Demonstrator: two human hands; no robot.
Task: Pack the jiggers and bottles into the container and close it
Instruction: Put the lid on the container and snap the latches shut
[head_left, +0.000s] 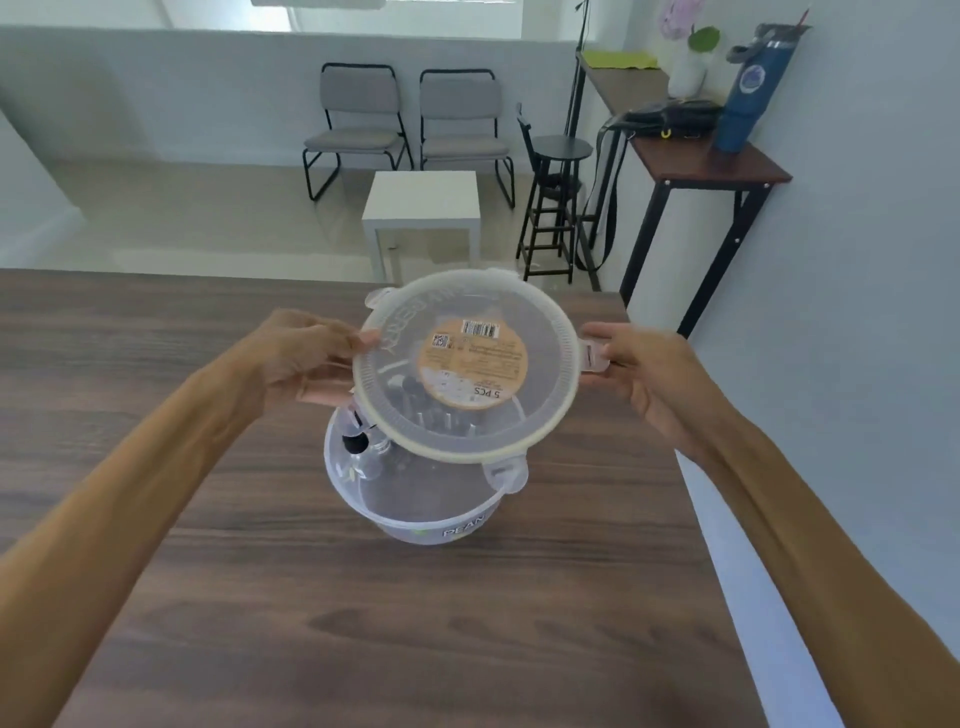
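pinching opposite rim edges, the left hand (306, 358) and right hand (649, 379) grip the light, flexible translucent lid (465, 364), likely bendy, above the container (431, 499).

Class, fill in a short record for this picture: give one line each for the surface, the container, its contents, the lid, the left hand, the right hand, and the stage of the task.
surface: brown wood-grain table
container: round clear plastic tub, open, standing on the table
contents: clear bottle with black cap; dark items seen blurred through the lid
lid: round translucent plastic lid with clip tabs and an orange label, held tilted above the tub
left hand: grips the lid's left edge
right hand: grips the lid's right clip tab
stage: lid not yet seated
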